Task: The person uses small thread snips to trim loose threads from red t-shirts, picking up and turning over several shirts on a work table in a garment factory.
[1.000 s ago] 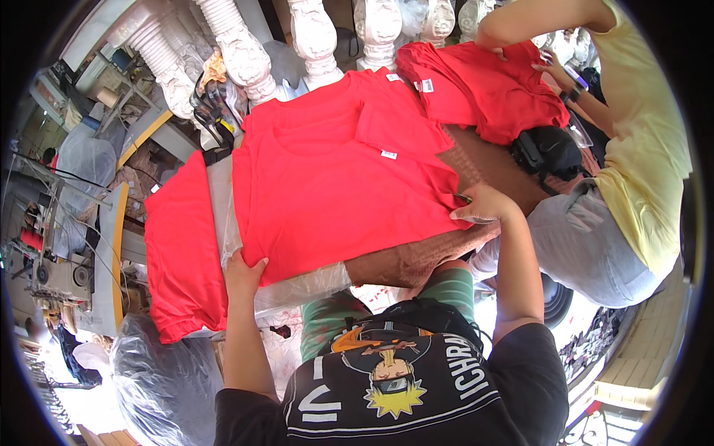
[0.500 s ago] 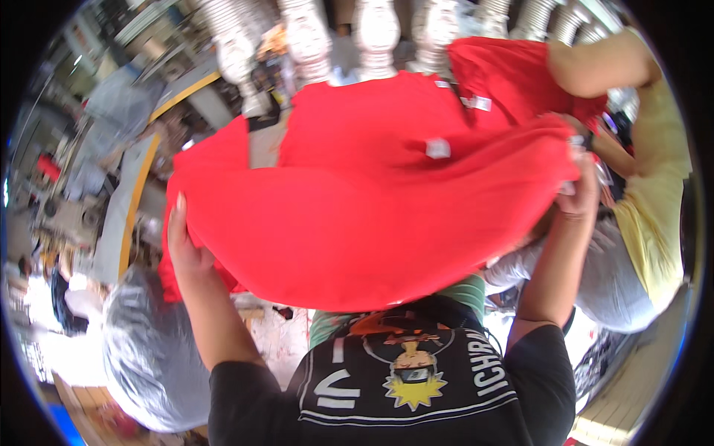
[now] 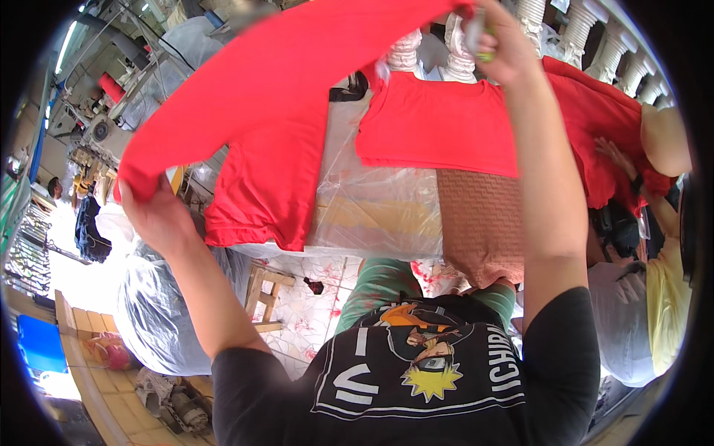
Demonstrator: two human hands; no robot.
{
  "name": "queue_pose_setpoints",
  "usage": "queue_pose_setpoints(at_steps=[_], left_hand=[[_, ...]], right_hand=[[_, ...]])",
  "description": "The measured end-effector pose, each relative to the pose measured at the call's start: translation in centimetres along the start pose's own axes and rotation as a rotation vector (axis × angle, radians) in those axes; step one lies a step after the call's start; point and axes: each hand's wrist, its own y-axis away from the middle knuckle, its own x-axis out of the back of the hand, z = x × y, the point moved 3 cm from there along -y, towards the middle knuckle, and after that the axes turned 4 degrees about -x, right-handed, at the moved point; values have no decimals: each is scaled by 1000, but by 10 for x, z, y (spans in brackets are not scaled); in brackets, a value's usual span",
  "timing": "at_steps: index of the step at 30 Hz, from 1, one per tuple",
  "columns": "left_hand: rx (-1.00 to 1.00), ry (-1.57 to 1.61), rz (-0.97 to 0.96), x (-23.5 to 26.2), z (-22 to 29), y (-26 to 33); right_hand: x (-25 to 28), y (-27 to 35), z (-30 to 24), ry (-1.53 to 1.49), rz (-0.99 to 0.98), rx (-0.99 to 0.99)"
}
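Note:
A red garment [image 3: 268, 82] is stretched through the air between my two hands, lifted above the table. My left hand [image 3: 160, 215] grips its lower left end, low over the table's left side. Up at the far side, my right hand [image 3: 509, 48] is closed round the other end, with a small silver and yellow-green object [image 3: 482, 44] at its fingers, too blurred to name. Below, a red shirt [image 3: 439, 123] lies flat on the table. Another red piece of cloth [image 3: 268, 193] drapes over the table's left part, partly covered by the raised garment.
Clear plastic covers the table [image 3: 379, 219], with a brown textured cloth [image 3: 480, 215] at its near edge. White balusters [image 3: 532, 18] line the far side. A co-worker's hand [image 3: 617, 156] touches red fabric at right. A plastic-wrapped bundle [image 3: 163, 320] and wooden stool [image 3: 264, 293] stand left.
My right hand has swung up and away, raising its end of the garment, while my left moved slightly left. The table, brown cloth and flat shirt are now uncovered. The view has shifted.

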Motion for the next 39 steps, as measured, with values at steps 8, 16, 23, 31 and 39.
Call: queue_pose_setpoints(at_steps=[8, 16, 23, 31, 39], left_hand=[[575, -538, 184, 109, -61, 190], [1215, -776, -1089, 43, -90, 272], [535, -546, -1538, -63, -120, 293], [155, -514, -1465, -96, -144, 338], [196, -567, -1422, -93, -148, 348]], right_hand=[[-44, 44, 82, 357, -160, -89], [-83, 190, 24, -89, -966, 83], [-82, 256, -2, 47, -1156, 228], [-52, 275, -16, 122, -971, 406], [-28, 288, -14, 64, -771, 371]])
